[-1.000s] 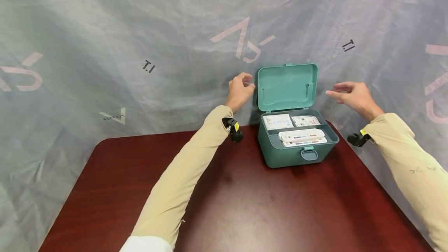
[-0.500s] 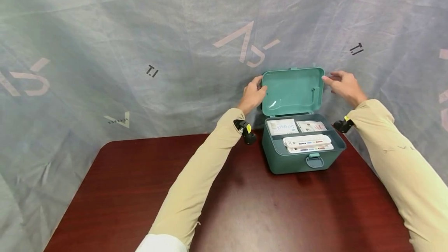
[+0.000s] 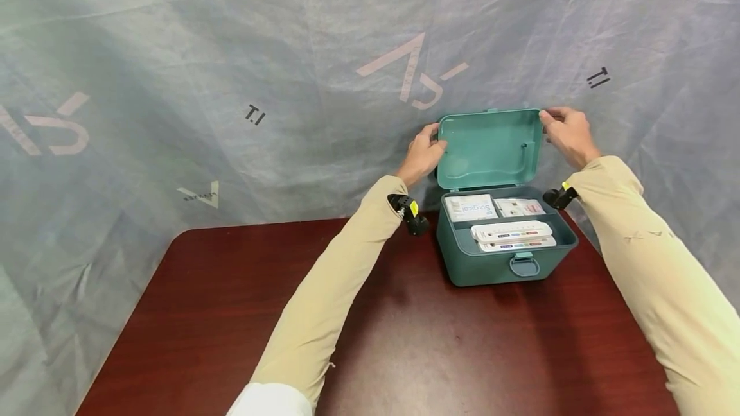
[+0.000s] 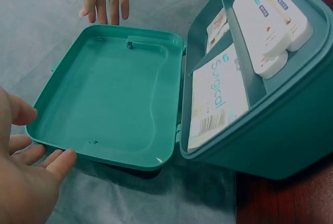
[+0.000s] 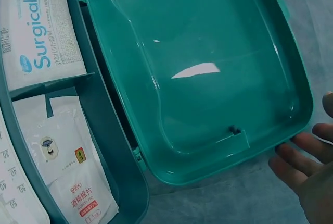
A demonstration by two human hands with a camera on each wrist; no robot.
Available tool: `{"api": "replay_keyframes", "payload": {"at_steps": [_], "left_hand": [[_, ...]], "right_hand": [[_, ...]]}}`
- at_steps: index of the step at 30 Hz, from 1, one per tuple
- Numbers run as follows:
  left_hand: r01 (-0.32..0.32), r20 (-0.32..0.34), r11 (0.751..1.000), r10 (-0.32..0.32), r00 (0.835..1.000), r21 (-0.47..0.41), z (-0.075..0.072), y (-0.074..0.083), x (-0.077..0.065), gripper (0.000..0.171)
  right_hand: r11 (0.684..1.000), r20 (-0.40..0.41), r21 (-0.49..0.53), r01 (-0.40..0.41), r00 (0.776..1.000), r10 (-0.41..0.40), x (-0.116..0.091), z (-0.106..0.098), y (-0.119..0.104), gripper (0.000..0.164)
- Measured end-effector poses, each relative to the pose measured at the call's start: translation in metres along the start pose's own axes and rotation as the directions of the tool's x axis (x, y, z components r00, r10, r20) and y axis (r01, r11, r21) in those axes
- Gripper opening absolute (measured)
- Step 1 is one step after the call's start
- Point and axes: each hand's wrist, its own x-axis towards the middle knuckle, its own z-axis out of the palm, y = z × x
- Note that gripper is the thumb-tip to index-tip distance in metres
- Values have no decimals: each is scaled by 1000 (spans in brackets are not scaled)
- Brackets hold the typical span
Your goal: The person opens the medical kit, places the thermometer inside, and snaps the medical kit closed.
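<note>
A green first-aid box [image 3: 491, 269] stands on the table with its lid [image 3: 488, 146] raised against the cloth. My left hand [image 3: 422, 156] is at the lid's left edge, fingertips at the outer rim and thumb near the corner in the left wrist view. At the lid's upper right corner is my right hand [image 3: 569, 137]; the right wrist view has its fingertips [image 5: 285, 153] right at the rim, thumb apart. Inside the box lie a packet marked "Surgical" [image 3: 471, 208], alcohol pad packets [image 5: 78, 193] and long white flat packs [image 3: 511, 231] with printed markings.
The dark red table [image 3: 243, 300] has its back edge close to a grey hanging cloth [image 3: 289, 101]. The box sits near the table's back right corner. A loop-shaped latch [image 3: 524, 266] hangs on the box front.
Both hands have come in from the sides to the lid's edges, the right one rising toward the corner. The lid stays raised; the whole head view has shifted slightly.
</note>
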Motion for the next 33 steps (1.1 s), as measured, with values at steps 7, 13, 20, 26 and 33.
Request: {"api": "replay_keyframes", "payload": {"at_steps": [7, 13, 20, 26, 33], "left_hand": [[-58, -71, 998, 55, 996, -40, 1, 4, -1, 44], [-92, -108, 996, 90, 990, -13, 2, 15, -3, 33], [-116, -96, 993, 114, 989, -16, 4, 22, -8, 26], [-159, -105, 987, 158, 982, 2, 7, 22, -10, 25], [-180, -95, 983, 182, 979, 31, 9, 23, -11, 26]], "right_hand": [[998, -67, 43, 44, 997, -41, -4, -8, -2, 58], [992, -121, 107, 61, 991, -47, -8, -21, -1, 54], [999, -101, 4, 44, 994, -43, -15, -33, 0, 57], [999, -90, -39, 33, 995, -37, -17, -37, 0, 50], [997, -39, -47, 57, 997, -59, -21, -45, 1, 43]]}}
